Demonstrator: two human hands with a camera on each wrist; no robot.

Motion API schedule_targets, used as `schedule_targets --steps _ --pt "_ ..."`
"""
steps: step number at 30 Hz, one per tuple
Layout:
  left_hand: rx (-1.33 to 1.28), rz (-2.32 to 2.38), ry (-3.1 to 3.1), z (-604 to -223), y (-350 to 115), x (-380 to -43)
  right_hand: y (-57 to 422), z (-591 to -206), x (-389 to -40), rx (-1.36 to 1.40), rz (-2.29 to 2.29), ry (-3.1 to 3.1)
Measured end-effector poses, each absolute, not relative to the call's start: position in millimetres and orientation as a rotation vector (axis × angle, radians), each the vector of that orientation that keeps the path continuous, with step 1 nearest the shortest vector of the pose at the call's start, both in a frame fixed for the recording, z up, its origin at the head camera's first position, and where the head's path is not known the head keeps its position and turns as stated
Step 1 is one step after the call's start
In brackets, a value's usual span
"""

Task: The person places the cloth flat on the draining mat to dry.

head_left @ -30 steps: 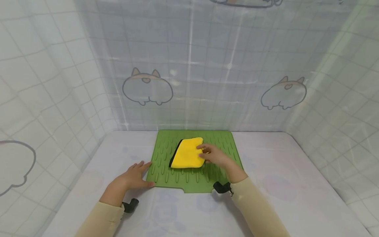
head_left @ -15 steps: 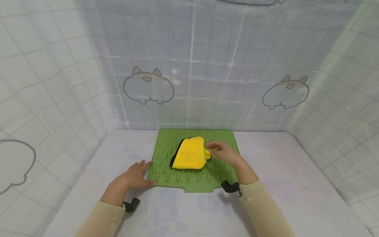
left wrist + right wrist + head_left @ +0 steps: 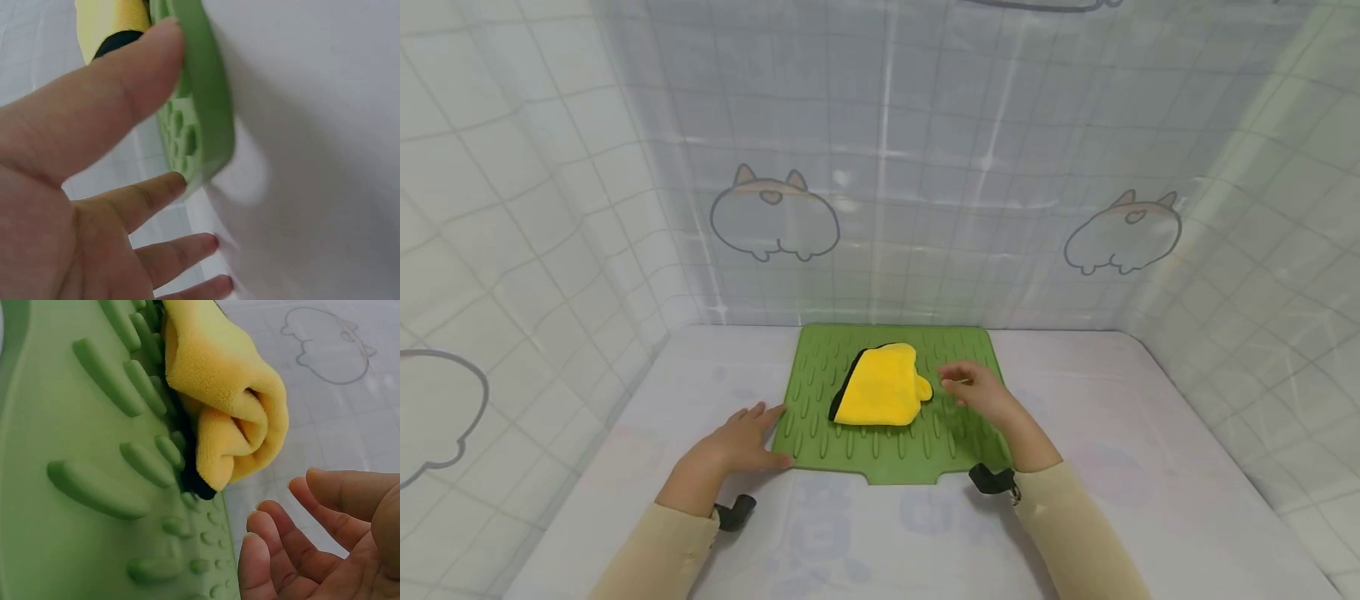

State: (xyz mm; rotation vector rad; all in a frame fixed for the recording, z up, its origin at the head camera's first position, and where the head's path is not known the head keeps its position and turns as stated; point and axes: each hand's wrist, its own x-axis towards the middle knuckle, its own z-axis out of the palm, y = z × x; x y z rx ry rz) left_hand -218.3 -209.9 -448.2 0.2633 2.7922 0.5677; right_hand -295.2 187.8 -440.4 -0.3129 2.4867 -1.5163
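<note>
Both your left hand [image 3: 741, 443], spread, and right hand [image 3: 985, 392], loosely curved, hold nothing; ideally brace the green mat [image 3: 901, 457], lower centre, when smoothing the yellow cloth [image 3: 880, 390].

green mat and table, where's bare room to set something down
The table is bare between the green mat and right wall, and nearer, between both sleeves. The mat's far left corner beside the yellow cloth is bare. Crowded: mid mat to right, with cloth and right hand; near left corner, by the left hand.
</note>
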Motion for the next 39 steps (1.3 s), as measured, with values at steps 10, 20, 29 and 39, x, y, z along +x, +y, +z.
schedule_targets --steps 10,20,29,39 --pt "0.332 0.607 2.787 -433.8 -194.1 -224.3 187.7 -450.5 -298.9 -0.239 -1.51 2.476" --pt "0.417 0.791 2.771 -431.6 -166.2 -240.6 185.8 -451.9 -303.9 -0.205 -1.488 2.43" --pt "0.478 0.98 2.759 -441.3 -146.3 -258.1 181.0 -452.7 -306.0 -0.192 -1.442 2.438" --pt "0.533 1.086 2.791 -453.0 -132.8 -266.4 172.6 -455.2 -307.4 -0.173 -1.422 2.457"
